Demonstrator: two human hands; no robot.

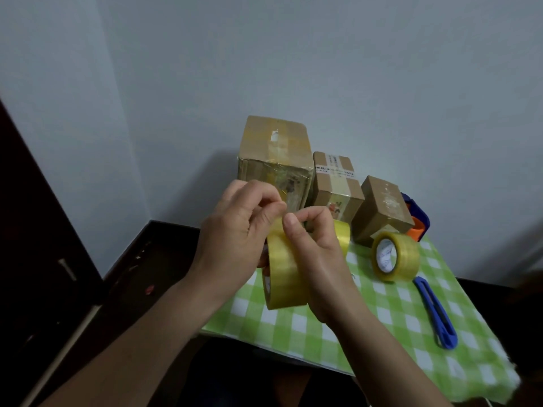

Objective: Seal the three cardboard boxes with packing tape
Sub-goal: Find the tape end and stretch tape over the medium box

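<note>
Both hands lifted above green checked cloth [382,312]: left hand [235,233] and right hand [317,254] grasp yellowish translucent packing tape roll [286,277], fingertips pinching at its edge, likely hunting loose end.

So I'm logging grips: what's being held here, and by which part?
A tape roll: right hand wraps its outer band, left hand pinches at its top edge, apparently the loose end.
</note>
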